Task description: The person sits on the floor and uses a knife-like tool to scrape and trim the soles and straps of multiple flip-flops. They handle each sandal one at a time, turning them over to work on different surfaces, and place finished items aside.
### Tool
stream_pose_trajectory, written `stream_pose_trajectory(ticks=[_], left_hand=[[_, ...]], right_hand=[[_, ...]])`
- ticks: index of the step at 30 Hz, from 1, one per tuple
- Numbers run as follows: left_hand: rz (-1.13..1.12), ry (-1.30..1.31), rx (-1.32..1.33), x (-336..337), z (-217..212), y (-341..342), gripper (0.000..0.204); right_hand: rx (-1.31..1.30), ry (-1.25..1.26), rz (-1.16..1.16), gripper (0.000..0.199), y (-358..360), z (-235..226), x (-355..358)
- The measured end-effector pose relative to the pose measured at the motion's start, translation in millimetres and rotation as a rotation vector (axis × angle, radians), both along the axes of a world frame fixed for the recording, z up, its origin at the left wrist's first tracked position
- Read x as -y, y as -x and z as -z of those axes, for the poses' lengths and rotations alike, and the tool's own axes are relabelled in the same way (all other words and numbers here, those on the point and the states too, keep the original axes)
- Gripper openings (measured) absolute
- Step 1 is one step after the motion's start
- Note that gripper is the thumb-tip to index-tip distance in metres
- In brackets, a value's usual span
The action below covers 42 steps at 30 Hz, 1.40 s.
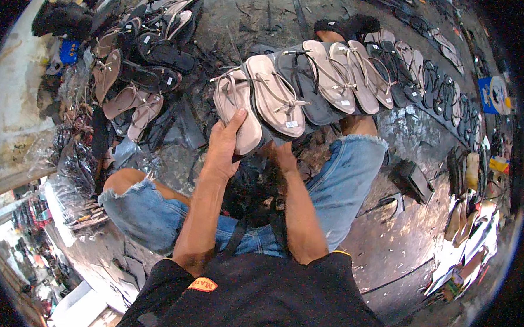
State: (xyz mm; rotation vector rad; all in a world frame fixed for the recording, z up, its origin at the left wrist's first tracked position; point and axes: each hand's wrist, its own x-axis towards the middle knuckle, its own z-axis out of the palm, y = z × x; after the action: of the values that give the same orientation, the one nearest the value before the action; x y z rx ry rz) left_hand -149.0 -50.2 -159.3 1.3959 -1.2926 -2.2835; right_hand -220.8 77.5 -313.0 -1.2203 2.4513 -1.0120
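My left hand (223,145) grips the near end of a pale pink sandal (250,133) at the left end of a row, its thumb lying on the footbed. Partly under the row's near edge is my right hand (281,157), with its fingers hidden and a little blurred. Beside the held sandal lies another pink sandal (274,101) with a knotted strap. Further right along the row come a dark grey sandal (311,103) and several more pink ones, such as a pink sandal with thin straps (330,73).
A heap of pink and black sandals (161,54) covers the floor at left. A long board (445,126) of sandals stretches off to the right. A black block (412,180) stands right of my jeans-clad knee (355,167). A blue-and-white round item (494,95) sits at far right.
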Motion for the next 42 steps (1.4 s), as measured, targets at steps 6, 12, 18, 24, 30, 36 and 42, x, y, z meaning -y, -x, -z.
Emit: stream_pose_trajectory(ticks=[6, 12, 18, 24, 30, 36, 42], left_hand=[[0.009, 0.119, 0.123, -9, -35, -4, 0.063], [0.02, 0.039, 0.044, -30, -94, -80, 0.048], [-0.016, 0.205, -0.123, -46, -114, -115, 0.058], [-0.173, 0.253, -0.342, -70, -135, -96, 0.042], [0.066, 0.142, -0.207, -29, -155, -105, 0.031], [0.084, -0.134, -0.235, -32, -152, -147, 0.031], [0.079, -0.077, -0.082, -46, -164, -144, 0.039]], right_hand=[[0.487, -0.237, 0.033, 0.036, 38, 6, 29], [1.114, 0.054, 0.145, 0.042, -10, 4, 89], [1.241, 0.573, 0.273, 0.04, -5, -204, 23], [0.708, 0.542, 0.126, 0.03, 1, -269, -24], [0.627, 0.513, 0.105, 0.028, -53, -275, -65], [0.583, -0.09, -0.07, 0.024, -107, -243, -195], [0.697, -0.231, -0.078, 0.033, -143, -241, -261]])
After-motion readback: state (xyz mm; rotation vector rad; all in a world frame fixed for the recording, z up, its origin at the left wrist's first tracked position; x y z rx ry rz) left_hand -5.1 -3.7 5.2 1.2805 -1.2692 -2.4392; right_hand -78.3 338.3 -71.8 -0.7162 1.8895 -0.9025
